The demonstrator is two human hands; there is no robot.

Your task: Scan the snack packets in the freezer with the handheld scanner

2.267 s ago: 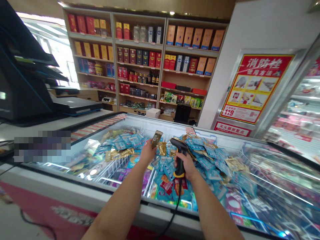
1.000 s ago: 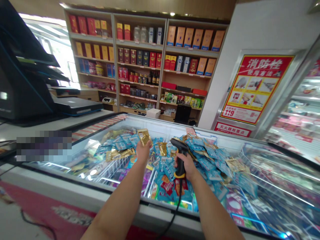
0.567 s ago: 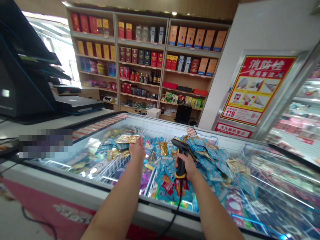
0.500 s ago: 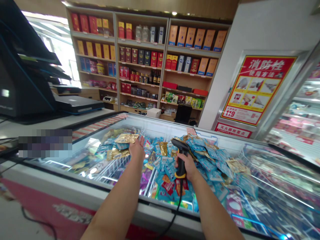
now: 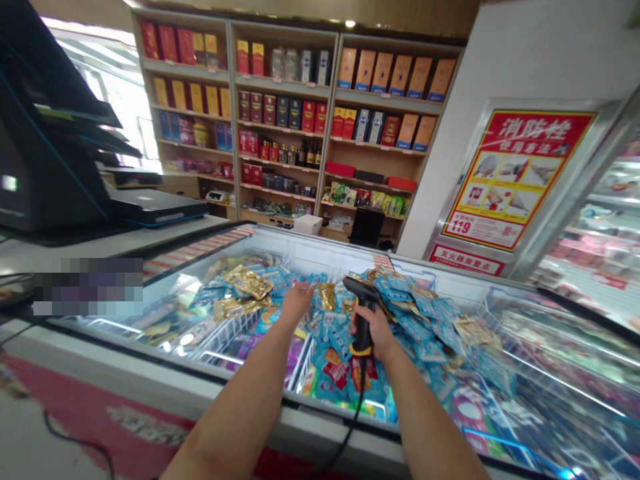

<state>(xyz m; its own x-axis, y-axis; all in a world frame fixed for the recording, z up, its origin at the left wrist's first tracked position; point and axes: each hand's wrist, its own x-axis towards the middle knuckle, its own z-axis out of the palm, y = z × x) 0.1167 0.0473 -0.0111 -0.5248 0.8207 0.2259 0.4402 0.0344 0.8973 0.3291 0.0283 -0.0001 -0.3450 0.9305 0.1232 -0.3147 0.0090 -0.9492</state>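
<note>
My right hand (image 5: 369, 329) is closed round the yellow-and-black grip of a corded barcode scanner (image 5: 361, 301), held upright over the glass-topped chest freezer (image 5: 250, 393). My left hand (image 5: 297, 301) reaches forward over the pile of blue and gold snack packets (image 5: 405, 313) on the glass, fingers spread and holding nothing. A gold foil packet (image 5: 250, 283) lies on the packets to the left of that hand, apart from it.
A black checkout terminal (image 5: 45, 167) and flat device stand on the counter at left. Wooden shelves (image 5: 300, 113) of boxed goods and bottles line the back wall. A red fire-hydrant poster (image 5: 515, 177) hangs at right, beside a glass-fronted cooler (image 5: 600, 220).
My left hand carried the gold packet leftward from in front of the scanner, let it go on the left pile, and swung back toward the middle. The right hand kept the scanner still.
</note>
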